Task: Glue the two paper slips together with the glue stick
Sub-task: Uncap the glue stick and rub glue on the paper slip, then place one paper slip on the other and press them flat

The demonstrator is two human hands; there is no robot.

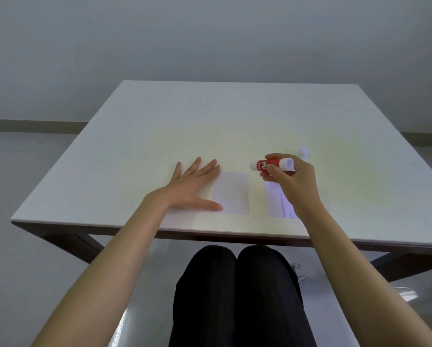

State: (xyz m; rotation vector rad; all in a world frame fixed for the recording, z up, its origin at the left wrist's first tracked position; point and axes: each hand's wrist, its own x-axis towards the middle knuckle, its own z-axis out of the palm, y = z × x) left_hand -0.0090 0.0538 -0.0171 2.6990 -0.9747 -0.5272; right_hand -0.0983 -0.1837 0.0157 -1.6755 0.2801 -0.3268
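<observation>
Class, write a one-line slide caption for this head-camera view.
Left hand flat beside one paper slip; right hand holds the glue stick above the other slip.

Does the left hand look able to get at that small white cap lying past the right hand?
Probably not easily. The cap lies on the table beyond the right hand, which holds the glue stick in between. The left hand would have to cross over it.
</observation>
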